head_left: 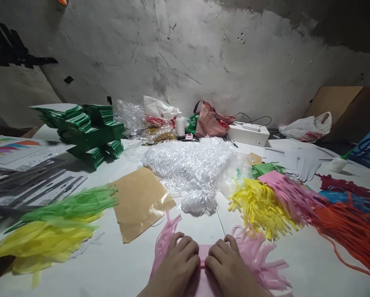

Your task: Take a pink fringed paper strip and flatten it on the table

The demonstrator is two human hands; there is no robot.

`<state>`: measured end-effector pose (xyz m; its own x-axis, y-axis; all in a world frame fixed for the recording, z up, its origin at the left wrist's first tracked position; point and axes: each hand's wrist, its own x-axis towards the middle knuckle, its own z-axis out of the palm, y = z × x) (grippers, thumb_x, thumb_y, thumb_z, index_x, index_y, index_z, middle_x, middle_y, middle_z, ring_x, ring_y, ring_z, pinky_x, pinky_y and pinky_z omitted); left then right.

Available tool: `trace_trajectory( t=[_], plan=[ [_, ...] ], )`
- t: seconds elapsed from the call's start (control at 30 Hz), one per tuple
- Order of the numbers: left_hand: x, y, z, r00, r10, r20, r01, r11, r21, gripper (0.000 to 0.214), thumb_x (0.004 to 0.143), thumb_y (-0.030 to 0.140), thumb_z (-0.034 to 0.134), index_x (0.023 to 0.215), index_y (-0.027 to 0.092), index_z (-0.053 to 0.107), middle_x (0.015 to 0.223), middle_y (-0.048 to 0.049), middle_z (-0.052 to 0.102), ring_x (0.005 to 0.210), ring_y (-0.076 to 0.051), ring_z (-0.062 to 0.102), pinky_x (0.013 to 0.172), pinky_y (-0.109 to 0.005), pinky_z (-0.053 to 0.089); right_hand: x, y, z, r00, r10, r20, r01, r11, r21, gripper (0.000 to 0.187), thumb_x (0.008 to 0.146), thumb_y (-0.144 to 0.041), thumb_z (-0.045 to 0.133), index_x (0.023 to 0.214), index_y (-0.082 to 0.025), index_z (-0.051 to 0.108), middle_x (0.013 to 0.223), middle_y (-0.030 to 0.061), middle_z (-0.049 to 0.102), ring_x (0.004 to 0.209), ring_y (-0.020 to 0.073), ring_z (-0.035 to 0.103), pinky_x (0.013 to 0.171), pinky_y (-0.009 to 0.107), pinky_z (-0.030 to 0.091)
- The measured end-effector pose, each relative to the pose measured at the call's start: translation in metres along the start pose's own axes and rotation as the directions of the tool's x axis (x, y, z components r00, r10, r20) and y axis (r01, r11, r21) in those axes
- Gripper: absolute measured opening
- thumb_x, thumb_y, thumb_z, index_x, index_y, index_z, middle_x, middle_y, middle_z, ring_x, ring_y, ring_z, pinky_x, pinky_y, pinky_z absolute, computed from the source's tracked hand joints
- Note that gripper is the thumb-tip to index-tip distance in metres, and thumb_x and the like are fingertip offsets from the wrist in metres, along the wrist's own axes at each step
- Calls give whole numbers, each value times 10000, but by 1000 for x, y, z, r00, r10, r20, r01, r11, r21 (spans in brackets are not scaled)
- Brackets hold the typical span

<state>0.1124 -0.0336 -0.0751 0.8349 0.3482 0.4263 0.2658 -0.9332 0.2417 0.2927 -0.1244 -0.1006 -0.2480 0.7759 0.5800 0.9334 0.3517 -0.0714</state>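
At the front edge of the table, my left hand (182, 258) and my right hand (223, 260) sit side by side, fingers curled over a fringed sheet of pink tissue paper (260, 258). Both are closed on its uncut middle band, where a narrow rolled or folded ridge shows between my thumbs. Cut pink strips fan out beyond both hands. My palms hide most of the band. A square of brown paper (143, 204) lies to the left, and a heap of shiny white cord (197, 165) spreads just ahead.
Green and yellow fringed paper (42, 243) lies left, below stacked green card pieces (92, 132) and printed sheets (14, 154). Yellow (262, 206), pink and red fringes (348, 231) lie right. Along the wall stand a white bottle (180, 125), a reddish bag (212, 119) and a white box (249, 135).
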Motion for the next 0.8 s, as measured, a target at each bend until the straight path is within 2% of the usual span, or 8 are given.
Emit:
trace_trajectory(
  t=[0.13,0.3,0.4,0.5,0.67,0.73,0.8],
  plan=[
    [2,1,-4,999,-25,44,26,999,-38,148,840,80,550,771,210,568,871,-18,672,837,-210,539,838,-423,377,1,0,2,1000,-27,-11,27,997,-68,214,887,-34,557,782,-213,505,751,-15,582,724,194,510,951,408,286],
    [-1,-5,-4,996,-66,58,69,996,-56,162,873,89,546,779,218,575,870,-8,673,836,-205,551,826,-405,384,-12,12,-2,1000,10,-24,-12,998,-63,190,918,-64,536,805,-216,520,771,-11,584,730,200,511,919,404,303],
    [-3,-4,-2,988,-132,79,135,990,-28,173,902,109,518,788,220,586,875,-18,664,836,-213,557,805,-406,386,-19,15,-6,992,124,-30,-123,992,13,169,947,-104,539,827,-223,544,838,-3,587,787,205,527,896,395,315],
    [1,1,2,964,-251,87,251,968,14,183,891,124,506,754,212,588,874,-27,652,839,-228,549,824,-440,375,-20,13,-7,965,261,-16,-258,961,98,147,921,-113,571,837,-233,561,906,2,588,842,214,537,916,412,315],
    [8,5,11,911,-398,105,397,917,28,168,814,104,541,681,201,576,836,-17,629,844,-237,548,844,-463,353,-13,6,-5,917,397,-41,-392,915,90,183,823,-97,649,793,-239,538,904,3,603,843,230,552,892,424,332],
    [7,2,16,913,-400,81,397,917,42,135,776,92,574,707,207,585,855,-12,632,838,-231,547,855,-465,341,-12,6,-2,908,418,-34,-413,905,100,193,800,-90,661,808,-243,544,893,-1,603,843,231,552,896,429,323],
    [5,-3,20,955,-294,28,292,955,49,135,760,86,619,736,217,597,874,-1,647,823,-216,546,884,-475,315,-11,7,3,925,375,-57,-367,923,113,186,817,-87,647,821,-246,552,867,-9,600,833,225,544,934,440,301]
  ],
)
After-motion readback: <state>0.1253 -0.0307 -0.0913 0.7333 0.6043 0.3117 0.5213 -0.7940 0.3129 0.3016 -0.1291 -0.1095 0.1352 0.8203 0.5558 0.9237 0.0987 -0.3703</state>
